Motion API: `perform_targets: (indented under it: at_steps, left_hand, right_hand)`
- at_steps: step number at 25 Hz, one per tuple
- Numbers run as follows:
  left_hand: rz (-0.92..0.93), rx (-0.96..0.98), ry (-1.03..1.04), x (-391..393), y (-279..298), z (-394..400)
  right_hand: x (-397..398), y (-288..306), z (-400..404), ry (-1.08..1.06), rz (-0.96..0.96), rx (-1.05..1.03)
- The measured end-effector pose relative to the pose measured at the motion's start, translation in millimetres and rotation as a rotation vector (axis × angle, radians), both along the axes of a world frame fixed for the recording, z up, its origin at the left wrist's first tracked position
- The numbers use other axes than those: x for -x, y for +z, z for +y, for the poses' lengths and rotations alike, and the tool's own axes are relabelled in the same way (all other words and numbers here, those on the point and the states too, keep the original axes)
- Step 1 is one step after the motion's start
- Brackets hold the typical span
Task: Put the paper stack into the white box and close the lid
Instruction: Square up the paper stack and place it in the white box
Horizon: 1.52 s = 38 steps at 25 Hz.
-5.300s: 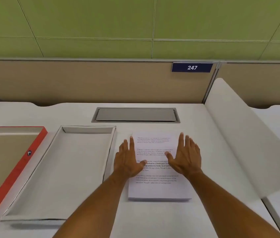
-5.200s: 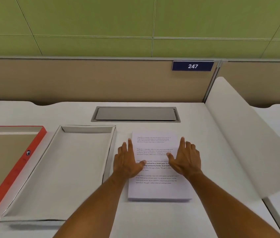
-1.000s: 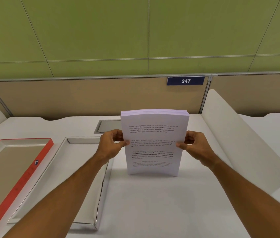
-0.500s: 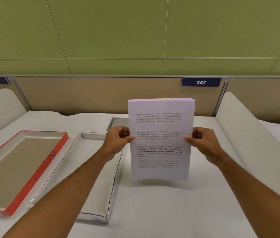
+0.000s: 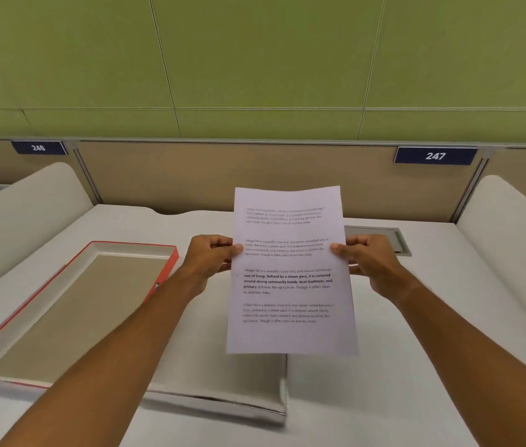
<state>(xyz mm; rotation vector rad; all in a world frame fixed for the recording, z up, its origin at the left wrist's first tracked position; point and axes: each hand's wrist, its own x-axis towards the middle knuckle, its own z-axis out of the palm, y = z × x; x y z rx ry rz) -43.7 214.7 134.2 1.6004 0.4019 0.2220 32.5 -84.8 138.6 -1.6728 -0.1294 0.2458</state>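
I hold the paper stack [image 5: 290, 272], white sheets with printed text, nearly upright in the air above the desk. My left hand [image 5: 208, 258] grips its left edge and my right hand [image 5: 368, 258] grips its right edge. Below it lies the shallow white box [image 5: 223, 382], open; the stack hangs over the box's right side and hides part of it, and my left forearm crosses it. The lid [image 5: 71, 301], red-edged with a tan inside, lies face up to the left of the box.
A white desk [image 5: 416, 366] carries everything. Curved white dividers stand at the left [image 5: 23, 204] and right [image 5: 513, 227]. A grey cable hatch [image 5: 381, 238] sits behind the stack. A tan partition with plates 246 and 247 closes off the back.
The stack has gone from lying flat under my palms to being gripped at both edges and raised upright. In the last second it moved left, from right of the box to over it.
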Motion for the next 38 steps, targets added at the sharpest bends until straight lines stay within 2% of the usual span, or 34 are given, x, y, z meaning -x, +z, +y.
perform_targets:
  at_steps: [9,16,30,34,38]
  left_hand:
    - [0.313,-0.011,0.007,1.9,-56.0,100.9]
    - [0.461,-0.125,-0.035,-12.5,-86.8,115.7]
    - [0.529,-0.688,-0.172,-25.7,-98.7,105.8]
    - [0.581,-0.623,-0.304,-24.8,-93.1,96.6]
    - [0.609,-0.509,-0.325,-19.9,-85.9,92.7]
  right_hand:
    - [25.2,-65.7,127.2,-0.206,0.295,0.184]
    - [25.7,-89.6,162.4,-0.313,0.332,0.383]
    - [24.6,-102.1,177.0,-0.269,0.280,0.694]
    - [23.0,-104.2,179.1,-0.195,0.229,0.846]
    - [27.7,-106.0,180.9,-0.129,0.202,0.963]
